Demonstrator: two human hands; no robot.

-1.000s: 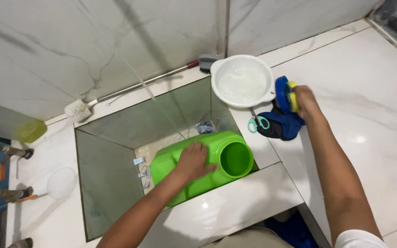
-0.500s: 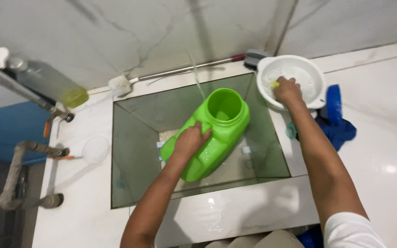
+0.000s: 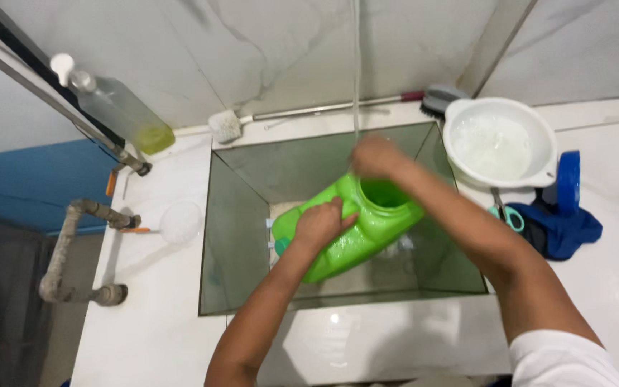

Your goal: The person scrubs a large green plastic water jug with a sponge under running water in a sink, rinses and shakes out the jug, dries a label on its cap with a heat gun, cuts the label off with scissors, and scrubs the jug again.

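A bright green plastic jug [image 3: 367,229] lies tilted over a glass tank [image 3: 238,215] set on a white marble floor. My left hand [image 3: 318,223] presses on the jug's side and grips it. My right hand [image 3: 375,158] is at the far rim of the jug's wide mouth, fingers curled around a thin clear hose [image 3: 357,64] that hangs down from above. Whether the hose end is inside the jug is hidden by my hand.
A white basin of water [image 3: 499,143] stands right of the tank, with teal-handled scissors [image 3: 510,215] and a blue cloth [image 3: 564,226] beside it. A long-handled brush [image 3: 309,113] lies along the wall. A soap bottle [image 3: 120,107], a small white net [image 3: 177,221] and grey pipes [image 3: 73,244] are at the left.
My right hand left the white basin and moved left to the jug's mouth and the hose. The jug's mouth has turned toward the right. The view shifted.
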